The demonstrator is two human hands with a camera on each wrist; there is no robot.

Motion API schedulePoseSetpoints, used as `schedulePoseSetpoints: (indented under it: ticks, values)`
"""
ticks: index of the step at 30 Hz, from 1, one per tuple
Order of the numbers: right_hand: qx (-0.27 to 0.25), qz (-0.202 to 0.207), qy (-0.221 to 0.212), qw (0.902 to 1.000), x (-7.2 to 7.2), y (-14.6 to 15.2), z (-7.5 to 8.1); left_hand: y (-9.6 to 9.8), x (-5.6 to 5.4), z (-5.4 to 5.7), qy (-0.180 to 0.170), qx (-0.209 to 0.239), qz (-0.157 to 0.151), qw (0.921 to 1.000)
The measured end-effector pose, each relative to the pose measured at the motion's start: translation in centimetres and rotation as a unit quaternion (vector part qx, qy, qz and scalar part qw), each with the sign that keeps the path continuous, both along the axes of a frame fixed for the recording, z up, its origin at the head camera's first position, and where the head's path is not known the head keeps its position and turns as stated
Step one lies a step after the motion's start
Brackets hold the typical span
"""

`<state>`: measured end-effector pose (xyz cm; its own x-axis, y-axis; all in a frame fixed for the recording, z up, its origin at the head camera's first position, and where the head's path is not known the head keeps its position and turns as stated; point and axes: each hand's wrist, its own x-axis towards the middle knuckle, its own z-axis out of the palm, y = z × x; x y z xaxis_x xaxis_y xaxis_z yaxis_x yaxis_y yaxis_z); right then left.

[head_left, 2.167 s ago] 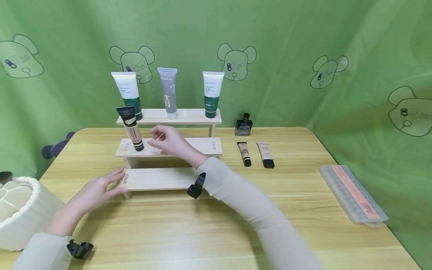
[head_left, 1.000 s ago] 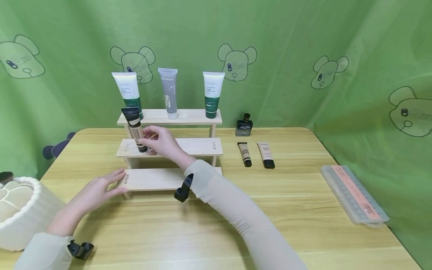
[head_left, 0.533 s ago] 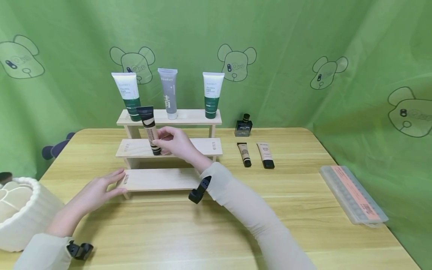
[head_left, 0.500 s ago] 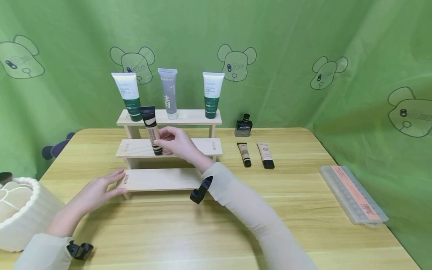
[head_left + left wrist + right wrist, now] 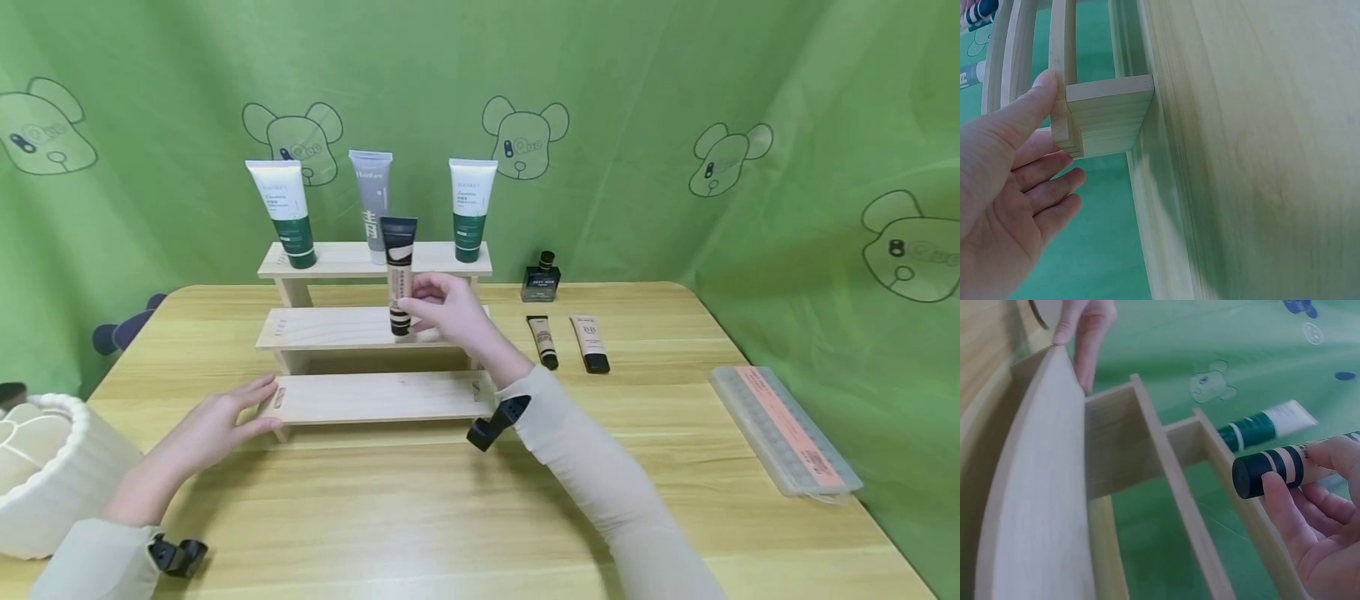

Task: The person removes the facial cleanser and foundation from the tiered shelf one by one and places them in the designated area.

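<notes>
Black-and-beige tube is pinched low in your right hand, cap down, near upright over the middle shelf; can't tell if it's touching. Your left hand grips the left end of the wooden rack at its bottom board. Likely risks: narrow base, so an off-centre release could tip it; leaning back may bump the grey tube; a left-hand push could shift the rack and topple what stands on it. Readable: grey one "Hankey", white-green tubes seemingly "HANKEY", pink tube "BB", dark bottle probably "SEXY MAN"; held tube's print too small
</notes>
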<state>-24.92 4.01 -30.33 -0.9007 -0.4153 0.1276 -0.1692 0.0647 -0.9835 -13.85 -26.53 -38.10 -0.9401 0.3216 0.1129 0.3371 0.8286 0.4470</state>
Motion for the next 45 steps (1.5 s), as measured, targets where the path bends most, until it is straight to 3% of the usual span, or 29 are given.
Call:
schedulePoseSetpoints:
  ticks: [13, 20, 37, 45]
  values:
    - [-0.031, -0.054, 0.038, 0.9973, 0.1, 7.5, 0.8, -0.1, 0.0, 0.1, 0.001, 0.001, -0.001, 1.0]
    - [-0.01, -0.099, 0.051, 0.9937, -0.5, 12.1, 0.4, -0.1, 0.1, 0.1, 0.001, 0.001, -0.002, 1.0]
    - [0.028, -0.196, 0.025, 0.9798, -1.5, 21.8, -2.7, -0.1, 0.1, 0.0, 0.006, 0.001, -0.002, 1.0]
    - [0.061, -0.252, -0.004, 0.9658, -1.4, 25.3, -4.3, 0.0, 0.0, 0.0, 0.002, -0.001, 0.002, 1.0]
